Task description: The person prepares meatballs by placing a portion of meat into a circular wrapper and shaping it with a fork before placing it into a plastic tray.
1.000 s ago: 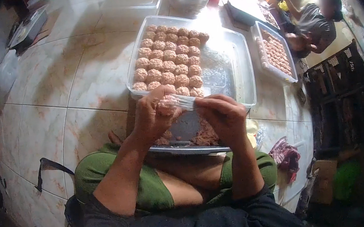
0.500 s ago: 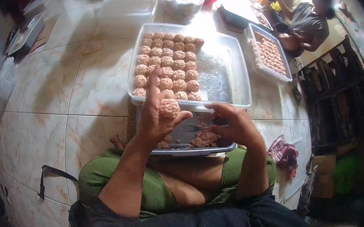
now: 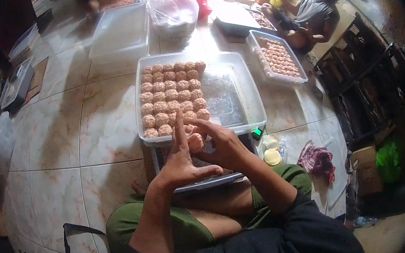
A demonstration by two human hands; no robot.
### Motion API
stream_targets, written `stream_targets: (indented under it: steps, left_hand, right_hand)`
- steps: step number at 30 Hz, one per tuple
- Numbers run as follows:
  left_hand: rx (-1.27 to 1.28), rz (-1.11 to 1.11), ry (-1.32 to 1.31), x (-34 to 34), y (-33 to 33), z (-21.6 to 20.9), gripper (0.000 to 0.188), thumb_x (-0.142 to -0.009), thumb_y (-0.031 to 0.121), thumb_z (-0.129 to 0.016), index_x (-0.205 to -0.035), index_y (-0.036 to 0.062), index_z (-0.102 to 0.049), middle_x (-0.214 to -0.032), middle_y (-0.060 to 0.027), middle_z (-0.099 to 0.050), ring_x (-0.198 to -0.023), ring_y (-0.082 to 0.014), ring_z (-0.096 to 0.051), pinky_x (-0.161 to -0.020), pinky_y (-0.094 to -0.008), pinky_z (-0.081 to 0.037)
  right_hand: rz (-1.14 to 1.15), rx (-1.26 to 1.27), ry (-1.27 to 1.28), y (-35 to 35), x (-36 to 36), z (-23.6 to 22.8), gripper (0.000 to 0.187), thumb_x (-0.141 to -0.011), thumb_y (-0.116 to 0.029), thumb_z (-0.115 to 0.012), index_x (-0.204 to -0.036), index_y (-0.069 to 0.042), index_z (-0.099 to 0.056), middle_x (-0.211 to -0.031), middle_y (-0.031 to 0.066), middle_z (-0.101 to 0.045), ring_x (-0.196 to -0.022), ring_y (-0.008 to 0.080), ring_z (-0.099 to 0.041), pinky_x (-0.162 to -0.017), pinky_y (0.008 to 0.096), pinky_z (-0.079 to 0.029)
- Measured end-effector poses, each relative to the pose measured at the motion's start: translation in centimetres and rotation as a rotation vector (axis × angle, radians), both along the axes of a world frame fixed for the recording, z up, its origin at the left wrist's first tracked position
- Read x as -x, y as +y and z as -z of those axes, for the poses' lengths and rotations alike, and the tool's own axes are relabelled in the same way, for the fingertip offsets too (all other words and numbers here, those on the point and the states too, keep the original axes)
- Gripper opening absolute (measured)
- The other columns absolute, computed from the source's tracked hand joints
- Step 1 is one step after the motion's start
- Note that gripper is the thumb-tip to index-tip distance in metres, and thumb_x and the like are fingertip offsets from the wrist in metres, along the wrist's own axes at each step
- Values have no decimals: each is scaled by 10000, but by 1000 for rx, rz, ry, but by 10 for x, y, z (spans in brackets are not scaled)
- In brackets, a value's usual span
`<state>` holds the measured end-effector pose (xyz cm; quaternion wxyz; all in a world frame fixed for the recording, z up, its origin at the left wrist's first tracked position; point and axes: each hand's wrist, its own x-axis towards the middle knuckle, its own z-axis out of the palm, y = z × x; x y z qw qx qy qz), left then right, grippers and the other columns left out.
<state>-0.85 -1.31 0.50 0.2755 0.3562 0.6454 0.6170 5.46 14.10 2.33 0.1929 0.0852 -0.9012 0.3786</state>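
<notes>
Meatball (image 3: 195,143), with the right hand (image 3: 222,142) now closer

Pinkish ball (image 3: 196,143), lumpy (roughly round), between the fingers (image 3: 179,129)

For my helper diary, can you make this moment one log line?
left hand: spread; right hand: curved; lumpy ball: between both hands; clear box: partly filled

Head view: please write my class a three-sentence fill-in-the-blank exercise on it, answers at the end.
One ball is ____ the left hand and right hand.
The other balls fill the ____ side of the near box.
The crumpled cloth lies to the ____ of the green shorts.

Missing words: between; left; right.
</notes>
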Motion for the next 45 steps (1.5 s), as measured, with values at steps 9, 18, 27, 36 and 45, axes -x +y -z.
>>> stream_targets:
  steps: [9,18,27,36,45]
  left_hand:
    - [-158,-322,-89,15,-12,-8,1277,-609,420,-862,-1472,70,12,-1297,-165,-347,-1037,-268,-523,-794,-342,-489]
    - [-223,-411,-13,21,1,2,1114,-689,434,-809,-1456,52,-96,-1294,-152,-341,-1069,-259,-516,-867,-348,-444]
    - [-144,-418,-1,19,0,0,1081,-704,444,-796,-1454,60,-120,-1307,-149,-339,-1101,-265,-503,-896,-356,-441]
    - [-145,-432,-13,20,-1,3,1065,-703,442,-798,-1451,73,-136,-1309,-146,-341,-1093,-257,-512,-885,-338,-438]
    - [-111,-431,-8,18,3,3,1060,-701,424,-805,-1449,66,-145,-1304,-160,-354,-1082,-263,-517,-854,-329,-451]
  right_hand:
    - [84,130,-127,111,74,23,628,-801,-112,-730,-1332,-46,-400,-870,74,-674,-832,122,-635,-733,286,-514]
    - [477,15,-219,175,177,92,664,-698,-191,-735,-1267,-16,-442,-768,155,-654,-700,217,-642,-638,329,-504]
    - [489,4,-191,163,158,84,688,-683,-81,-749,-1265,-52,-384,-841,184,-667,-831,332,-659,-737,392,-524]
    - [418,95,-140,158,160,86,691,-678,-77,-759,-1260,-52,-386,-848,147,-680,-754,293,-661,-696,372,-526]
    - [435,-17,-197,167,169,95,726,-662,-262,-830,-1214,-57,-406,-961,185,-657,-854,312,-640,-751,384,-503]
